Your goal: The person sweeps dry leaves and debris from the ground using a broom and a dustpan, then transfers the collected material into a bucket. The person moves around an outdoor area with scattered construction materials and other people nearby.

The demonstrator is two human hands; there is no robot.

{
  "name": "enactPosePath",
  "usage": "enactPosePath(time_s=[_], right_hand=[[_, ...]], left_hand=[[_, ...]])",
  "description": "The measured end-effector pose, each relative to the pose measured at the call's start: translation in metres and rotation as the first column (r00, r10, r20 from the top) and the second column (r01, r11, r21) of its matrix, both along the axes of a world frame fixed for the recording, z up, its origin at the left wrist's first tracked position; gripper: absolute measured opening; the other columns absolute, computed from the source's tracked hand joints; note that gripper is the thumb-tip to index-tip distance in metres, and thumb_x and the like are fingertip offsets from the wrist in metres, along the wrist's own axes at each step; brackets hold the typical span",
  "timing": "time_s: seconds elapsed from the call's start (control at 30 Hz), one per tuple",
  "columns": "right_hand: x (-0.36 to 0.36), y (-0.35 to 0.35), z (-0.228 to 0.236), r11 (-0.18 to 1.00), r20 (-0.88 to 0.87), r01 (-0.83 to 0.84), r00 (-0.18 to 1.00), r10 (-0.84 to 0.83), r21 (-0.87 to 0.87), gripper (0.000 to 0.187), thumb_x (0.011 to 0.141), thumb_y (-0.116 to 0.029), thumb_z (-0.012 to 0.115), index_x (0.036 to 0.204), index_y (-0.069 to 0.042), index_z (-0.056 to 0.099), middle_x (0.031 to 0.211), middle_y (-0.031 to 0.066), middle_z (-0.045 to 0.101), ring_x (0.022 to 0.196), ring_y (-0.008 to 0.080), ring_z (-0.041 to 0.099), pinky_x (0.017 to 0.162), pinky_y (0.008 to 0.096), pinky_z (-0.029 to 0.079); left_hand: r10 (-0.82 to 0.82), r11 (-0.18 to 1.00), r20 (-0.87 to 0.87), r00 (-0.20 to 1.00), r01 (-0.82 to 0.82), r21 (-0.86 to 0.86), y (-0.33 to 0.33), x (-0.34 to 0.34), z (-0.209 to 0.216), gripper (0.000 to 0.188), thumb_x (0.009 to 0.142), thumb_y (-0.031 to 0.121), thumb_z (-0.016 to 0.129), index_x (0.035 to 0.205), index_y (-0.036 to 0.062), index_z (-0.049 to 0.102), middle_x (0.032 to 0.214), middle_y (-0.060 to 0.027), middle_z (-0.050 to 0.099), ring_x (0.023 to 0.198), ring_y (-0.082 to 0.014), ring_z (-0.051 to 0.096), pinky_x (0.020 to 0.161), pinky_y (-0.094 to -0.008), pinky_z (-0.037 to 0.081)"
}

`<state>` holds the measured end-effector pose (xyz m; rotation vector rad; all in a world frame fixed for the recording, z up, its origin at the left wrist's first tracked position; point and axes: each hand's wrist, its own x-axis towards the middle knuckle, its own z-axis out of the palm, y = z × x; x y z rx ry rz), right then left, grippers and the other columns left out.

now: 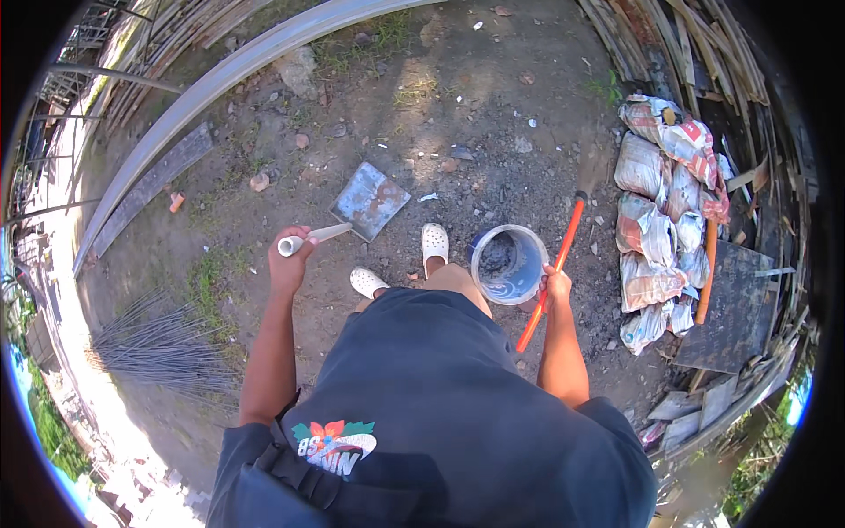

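Observation:
My left hand [294, 253] is wrapped round the pale, hollow handle [329, 233] of a dustpan. Its square metal pan [371, 201], grey with rusty patches, lies over the dirt ahead of my feet. In my right hand [555, 285] is the orange stick [568, 238] of what looks like a broom; its far end has a dark collar, and the bristles blur into the ground. Close beside that hand, to its left, a round bucket [532, 255] stands upright with some grey material in the bottom. Whether the hand touches the bucket's rim I cannot tell.
Stacked, filled sacks [641, 220] stand on the right, next to a dark board [732, 304] and piled planks [735, 53]. A long curved-looking beam [189, 106] lies at the left. Thin metal rods [163, 348] spread near my left elbow. Small stones and debris dot the soil [475, 97].

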<state>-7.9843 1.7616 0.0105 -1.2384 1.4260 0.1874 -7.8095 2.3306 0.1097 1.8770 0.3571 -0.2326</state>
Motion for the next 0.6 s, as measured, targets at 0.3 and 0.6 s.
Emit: enactPosePath(time_s=[0.3, 0.6], right_hand=[[0.057, 0.025, 0.016, 0.813, -0.212, -0.574, 0.787, 0.58, 0.097, 0.012, 0.084, -0.005, 0.063, 0.094, -0.007, 0.057, 0.066, 0.0037, 0.055, 0.049, 0.0169, 0.053, 0.042, 0.0344, 0.043], [0.087, 0.07, -0.031, 0.498, -0.29, -0.774, 0.617, 0.732, -0.39, 0.045, 0.084, -0.004, 0.049, 0.127, -0.007, 0.063, 0.086, 0.0255, 0.07, 0.069, 0.0323, 0.072, 0.056, 0.0416, 0.054]], left_hand=[[-0.209, 0.974, 0.029, 0.978, 0.205, 0.1, 0.001, 0.022, -0.015, 0.022, 0.081, 0.004, 0.078, 0.099, 0.0041, 0.065, 0.107, -0.009, 0.07, 0.096, -0.0157, 0.064, 0.085, -0.0315, 0.051], [-0.174, 0.916, -0.084, 0.981, 0.192, 0.353, -0.019, 0.025, -0.002, 0.027, 0.086, 0.02, 0.075, 0.106, 0.0047, 0.065, 0.096, -0.0134, 0.071, 0.087, -0.025, 0.068, 0.078, -0.0368, 0.051]])
